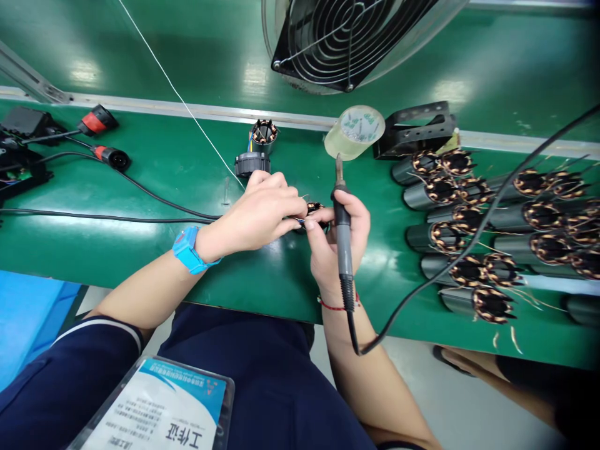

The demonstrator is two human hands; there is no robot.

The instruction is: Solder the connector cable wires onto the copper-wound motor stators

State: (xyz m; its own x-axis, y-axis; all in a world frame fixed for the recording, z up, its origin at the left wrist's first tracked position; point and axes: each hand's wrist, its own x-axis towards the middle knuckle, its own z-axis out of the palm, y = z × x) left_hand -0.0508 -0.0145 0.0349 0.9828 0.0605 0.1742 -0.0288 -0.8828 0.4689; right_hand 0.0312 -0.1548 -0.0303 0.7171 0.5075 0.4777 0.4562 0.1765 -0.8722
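My left hand [260, 212] is closed in a pinch on a small wound motor stator [313, 208] held just above the green bench [187, 175]. A blue wrist strap [188, 249] sits on that wrist. My right hand [335, 240] grips a black soldering iron [343, 234], tip pointing up and away, while its thumb and forefinger also touch the stator's wires. The iron's black cable [422, 287] loops off the bench edge and runs up to the right.
Several stators with copper windings [473, 231] lie in rows at the right. A tape roll [355, 132], a black bracket [415, 128] and a fan [347, 37] stand behind. Two more motor parts [257, 150] sit ahead. Cables and connectors [100, 140] lie left. Another person's arm [515, 381] shows at the lower right.
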